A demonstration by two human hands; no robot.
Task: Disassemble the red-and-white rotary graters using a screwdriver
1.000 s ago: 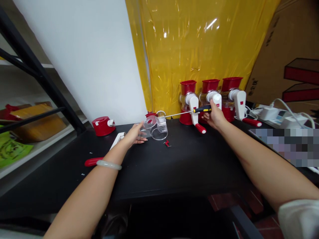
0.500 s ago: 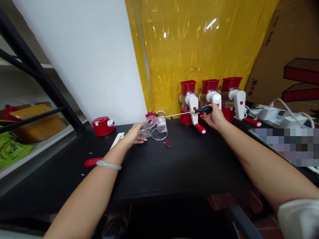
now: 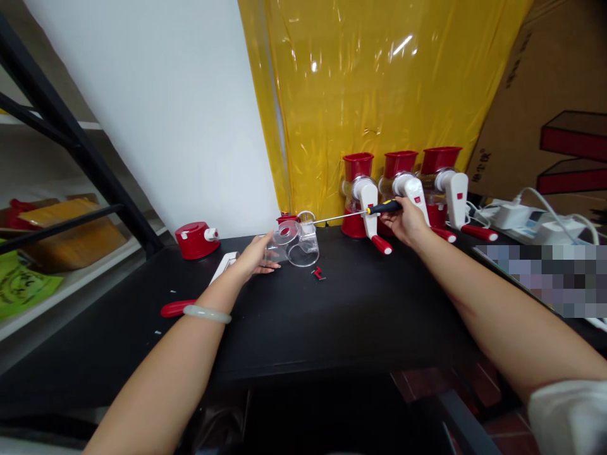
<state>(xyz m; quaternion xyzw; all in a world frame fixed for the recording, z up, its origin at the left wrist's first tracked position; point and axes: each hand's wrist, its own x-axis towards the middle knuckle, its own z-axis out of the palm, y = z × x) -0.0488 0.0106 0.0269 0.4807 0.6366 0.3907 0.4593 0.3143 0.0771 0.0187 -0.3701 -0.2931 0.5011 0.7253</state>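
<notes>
Clear plastic grater housing point(image 3: 294, 243) near the back edge of the black desk point(image 3: 355, 309), just right of the left hand point(image 3: 256, 256) and held at its left side between thumb and fingers. To the right, long-shafted screwdriver point(image 3: 377, 208), long axis roughly along the back edge, tip toward the left at the housing's upper right part, contact there too small to tell. Farther right, right hand point(image 3: 406, 221) with fingers closed around the handle, well apart from the housing, left hand nearer; upright red-and-white rotary graters point(image 3: 358, 166) just behind.
</notes>
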